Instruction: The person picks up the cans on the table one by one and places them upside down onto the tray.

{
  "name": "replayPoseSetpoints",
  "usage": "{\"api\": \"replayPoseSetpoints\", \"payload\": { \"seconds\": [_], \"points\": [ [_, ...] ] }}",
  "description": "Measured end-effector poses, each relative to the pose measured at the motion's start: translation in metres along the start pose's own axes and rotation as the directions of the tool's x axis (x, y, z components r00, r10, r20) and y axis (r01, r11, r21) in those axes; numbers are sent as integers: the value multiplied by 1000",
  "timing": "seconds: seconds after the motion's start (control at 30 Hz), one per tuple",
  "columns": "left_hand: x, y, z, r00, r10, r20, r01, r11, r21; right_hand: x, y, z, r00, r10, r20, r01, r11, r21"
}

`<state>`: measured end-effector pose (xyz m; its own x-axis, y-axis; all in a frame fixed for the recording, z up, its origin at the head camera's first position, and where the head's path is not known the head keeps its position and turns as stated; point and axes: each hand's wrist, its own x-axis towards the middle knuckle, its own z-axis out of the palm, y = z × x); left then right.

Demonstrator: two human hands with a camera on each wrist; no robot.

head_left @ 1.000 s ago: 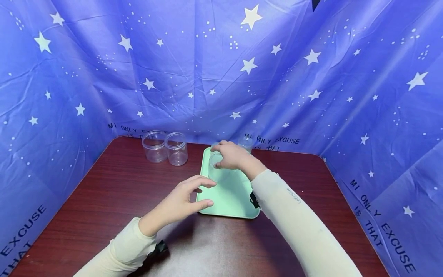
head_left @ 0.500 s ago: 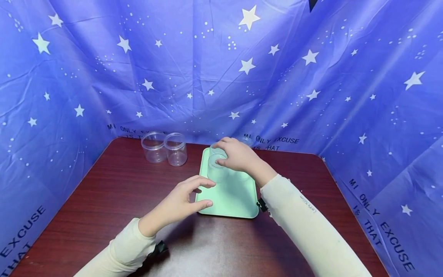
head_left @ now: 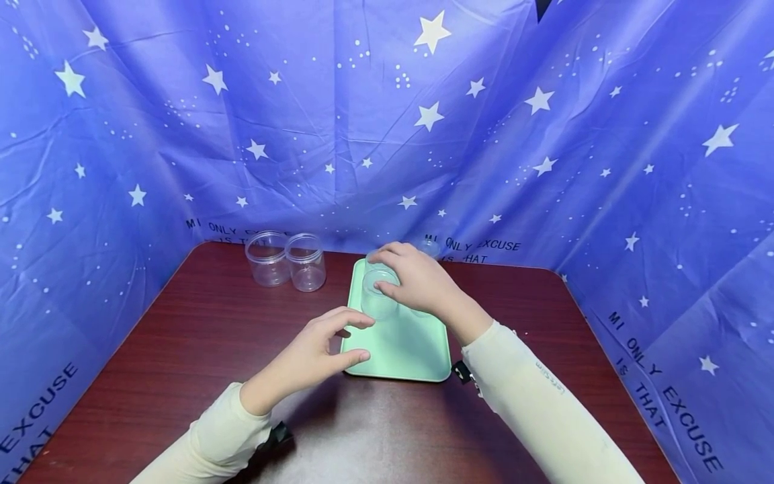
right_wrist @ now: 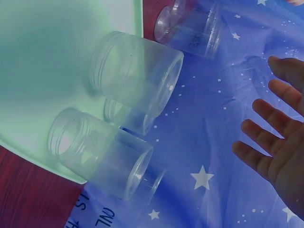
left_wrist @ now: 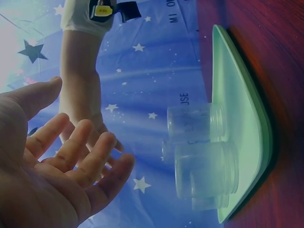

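Several clear plastic jars stand upside down on the green tray (head_left: 405, 349), threaded necks against it; the right wrist view shows a front jar (right_wrist: 137, 73) and another jar (right_wrist: 104, 152) beside it. My right hand (head_left: 417, 279) hangs just above these jars in the head view and hides part of them. In the right wrist view the right hand (right_wrist: 280, 128) is apart from the jars, fingers spread and holding nothing. My left hand (head_left: 308, 356) hovers at the tray's near left side, thumb and fingers apart. Nothing is in the left hand (left_wrist: 71, 166) in its wrist view.
Two more clear jars, a wider jar (head_left: 268, 262) and a narrower jar (head_left: 306, 265), stand mouth up on the dark red wooden table (head_left: 199, 336), left of the tray. A blue star-printed curtain (head_left: 338, 121) encloses the table's back and sides.
My right hand has drawn slightly back and to the right over the upturned jars, and more of the front jar shows. The left hand has kept its place.
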<state>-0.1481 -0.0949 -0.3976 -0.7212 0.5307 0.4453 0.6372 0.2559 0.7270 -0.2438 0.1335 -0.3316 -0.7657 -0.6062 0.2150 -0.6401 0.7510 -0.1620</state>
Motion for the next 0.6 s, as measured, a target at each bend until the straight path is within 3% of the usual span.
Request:
{"api": "replayPoseSetpoints", "payload": {
  "seconds": [0.3, 0.6],
  "points": [
    [0, 2, -2, 1000, 3, -16, -3, 1000, 0, -17, -8, -8, 992, -72, -107, 74, 997, 17],
    [0, 3, -2, 1000, 8, -14, -8, 1000, 17, -39, -11, -22, 966, -114, -231, 128, 990, 50]
  ]
}}
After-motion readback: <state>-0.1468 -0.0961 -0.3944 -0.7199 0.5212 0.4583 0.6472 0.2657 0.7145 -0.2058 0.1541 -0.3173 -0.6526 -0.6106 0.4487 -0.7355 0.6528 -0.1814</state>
